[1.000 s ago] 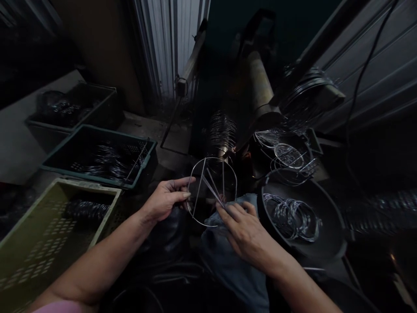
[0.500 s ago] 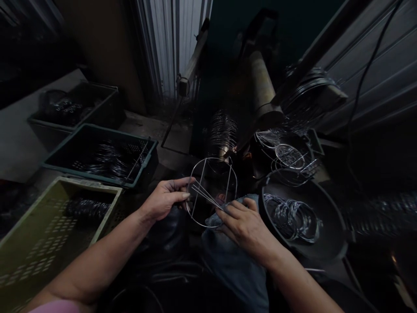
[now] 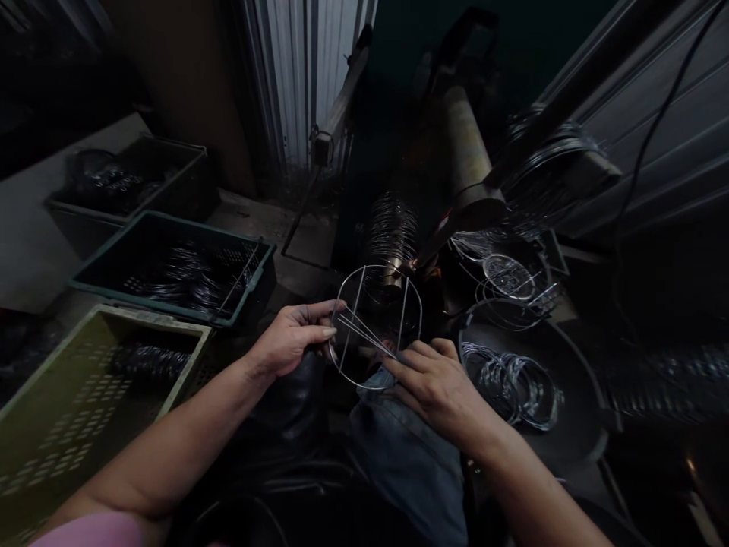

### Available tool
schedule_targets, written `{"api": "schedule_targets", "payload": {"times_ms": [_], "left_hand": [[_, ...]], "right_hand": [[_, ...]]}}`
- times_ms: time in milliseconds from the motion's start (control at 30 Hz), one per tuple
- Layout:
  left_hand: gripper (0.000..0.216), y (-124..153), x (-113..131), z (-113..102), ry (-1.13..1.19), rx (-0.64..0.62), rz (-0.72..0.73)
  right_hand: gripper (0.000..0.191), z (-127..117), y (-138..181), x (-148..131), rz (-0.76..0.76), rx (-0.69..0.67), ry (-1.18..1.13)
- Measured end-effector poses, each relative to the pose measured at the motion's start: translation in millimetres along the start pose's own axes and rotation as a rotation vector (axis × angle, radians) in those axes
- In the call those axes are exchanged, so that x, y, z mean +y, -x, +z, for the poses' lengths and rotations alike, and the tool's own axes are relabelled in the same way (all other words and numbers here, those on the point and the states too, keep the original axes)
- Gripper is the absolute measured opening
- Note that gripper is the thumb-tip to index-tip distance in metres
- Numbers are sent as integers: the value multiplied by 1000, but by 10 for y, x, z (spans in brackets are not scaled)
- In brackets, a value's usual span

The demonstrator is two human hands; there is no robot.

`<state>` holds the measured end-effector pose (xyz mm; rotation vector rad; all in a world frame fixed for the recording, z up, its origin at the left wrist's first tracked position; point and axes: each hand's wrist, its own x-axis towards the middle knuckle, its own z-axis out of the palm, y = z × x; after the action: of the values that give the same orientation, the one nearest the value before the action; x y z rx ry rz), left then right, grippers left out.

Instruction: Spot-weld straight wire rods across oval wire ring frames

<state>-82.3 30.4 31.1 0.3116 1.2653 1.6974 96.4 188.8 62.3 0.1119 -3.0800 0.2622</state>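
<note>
A thin wire ring [image 3: 421, 310] with two straight wires across it stands tilted in front of me. My left hand [image 3: 290, 338] pinches its left edge between thumb and fingers. Several short straight wires [image 3: 364, 331] fan out from the fingers of my right hand [image 3: 430, 380], which is closed on them at the ring's lower right. Their free tips point toward my left fingers, in front of the ring. Just beyond the ring is a metal electrode [image 3: 393, 272] of a machine, with many wire rings [image 3: 392, 220] stacked behind it.
On the left stand a yellow crate [image 3: 102, 395], a green crate [image 3: 171, 304] and a dark crate [image 3: 130, 220], holding metal pieces. A round basin [image 3: 592, 395] with wire rings [image 3: 524, 384] lies to the right. A thick cylinder [image 3: 467, 144] and slanting bar [image 3: 586, 83] rise ahead.
The ring and both hands have shifted slightly up and to the right relative to my legs. Both grips look the same, and my view has turned a little.
</note>
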Motion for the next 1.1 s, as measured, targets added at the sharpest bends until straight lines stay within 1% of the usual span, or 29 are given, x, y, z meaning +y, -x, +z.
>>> {"api": "schedule_targets", "payload": {"times_ms": [267,433,733,1100], "left_hand": [[44,-90,56,60,58,8,-3],[43,-91,69,82,101,-25,-4],[43,-62,68,100,131,-20,-12],[42,-60,107,133,131,-19,-1]], "right_hand": [[27,-125,-78,95,-6,-8,-5],[33,-195,-83,108,-7,-35,-44],[31,-217,-71,87,-13,-25,-9],[28,-282,-90,124,-16,-62,-20]]}}
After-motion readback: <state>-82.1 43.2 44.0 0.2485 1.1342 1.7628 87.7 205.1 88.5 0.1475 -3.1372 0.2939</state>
